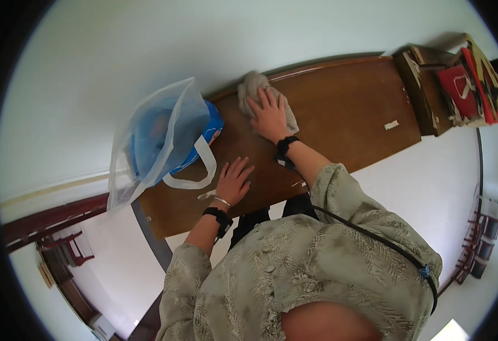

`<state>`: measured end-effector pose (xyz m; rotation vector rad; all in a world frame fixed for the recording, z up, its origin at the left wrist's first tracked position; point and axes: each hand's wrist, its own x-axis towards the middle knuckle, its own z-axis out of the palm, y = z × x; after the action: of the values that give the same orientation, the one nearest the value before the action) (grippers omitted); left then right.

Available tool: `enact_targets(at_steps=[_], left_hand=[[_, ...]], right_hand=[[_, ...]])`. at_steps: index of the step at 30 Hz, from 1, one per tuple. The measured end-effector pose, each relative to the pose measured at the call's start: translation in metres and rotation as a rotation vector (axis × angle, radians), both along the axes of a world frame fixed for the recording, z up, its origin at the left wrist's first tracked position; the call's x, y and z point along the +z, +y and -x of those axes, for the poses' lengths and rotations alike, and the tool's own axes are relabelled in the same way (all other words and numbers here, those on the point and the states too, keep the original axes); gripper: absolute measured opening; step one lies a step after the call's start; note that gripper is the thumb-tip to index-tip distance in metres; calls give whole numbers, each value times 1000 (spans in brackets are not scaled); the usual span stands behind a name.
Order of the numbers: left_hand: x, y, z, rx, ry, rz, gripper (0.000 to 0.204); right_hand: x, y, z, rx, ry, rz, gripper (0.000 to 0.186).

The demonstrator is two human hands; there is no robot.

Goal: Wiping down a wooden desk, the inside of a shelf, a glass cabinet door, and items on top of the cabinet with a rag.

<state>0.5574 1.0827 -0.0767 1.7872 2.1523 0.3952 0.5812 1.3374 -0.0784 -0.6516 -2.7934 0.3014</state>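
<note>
On the brown wooden desk [348, 108], my right hand [269, 116] lies over a crumpled grey-beige cloth [249, 82] near the back edge, its fingers spread across the fabric. My left hand [235, 183] rests palm down lower on the desk, fingers apart and holding nothing. A translucent plastic bag [125, 165] with white handles stands at the desk's left, with a blue package [201, 149] in it, just beyond my left hand.
At the right end, a dark wooden box [416, 99] holds or bears red and olive bags [458, 91]. A pale wall [294, 31] runs behind the desk. Dark wooden chairs [73, 250] appear at the left, and more furniture [476, 250] at the lower right.
</note>
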Motion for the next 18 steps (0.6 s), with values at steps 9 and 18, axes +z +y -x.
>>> enact_targets(at_steps=[9,18], left_hand=[[-67,-57,46,1218,-366,-362,23],[-46,-62,164,1504,-1858,-738,43]], right_hand=[[16,30,-144,370,-93,73,60],[-5,158,-290,-560,-123,-80,60]])
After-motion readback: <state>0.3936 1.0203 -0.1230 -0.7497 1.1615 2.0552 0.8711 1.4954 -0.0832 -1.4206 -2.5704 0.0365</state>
